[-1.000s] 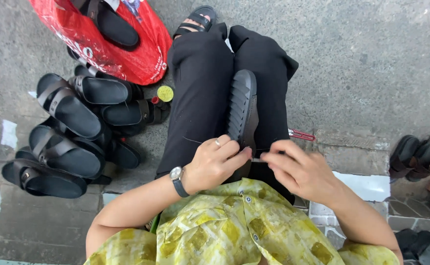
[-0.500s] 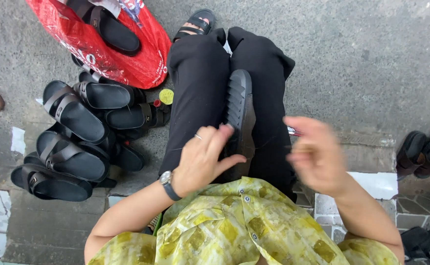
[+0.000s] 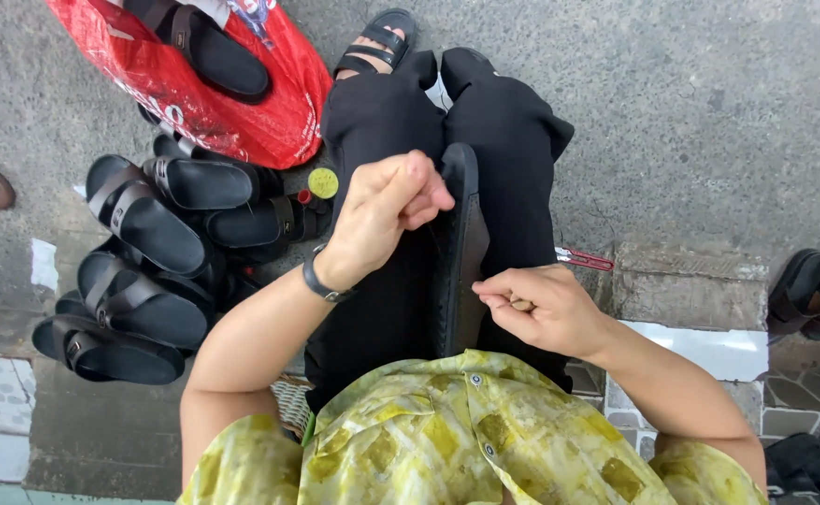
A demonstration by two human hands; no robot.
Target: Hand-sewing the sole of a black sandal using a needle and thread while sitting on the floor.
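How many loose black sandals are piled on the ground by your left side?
About 7 in the pile of black sandals left of the legs, plus one on the red bag. Overlap may hide more.

Red plastic bag (image 3: 242, 112) upper left, holding sandal.

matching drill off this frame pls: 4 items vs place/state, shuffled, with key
Items:
1. black sole
2. red bag
3. left hand
4. wristwatch

Places or states:
A. on the left wrist
B. on edge between the knees
C. on the pavement, a sandal on top
D. fingers pinched at the sole's top end

Pairs: 1-B, 2-C, 3-D, 4-A
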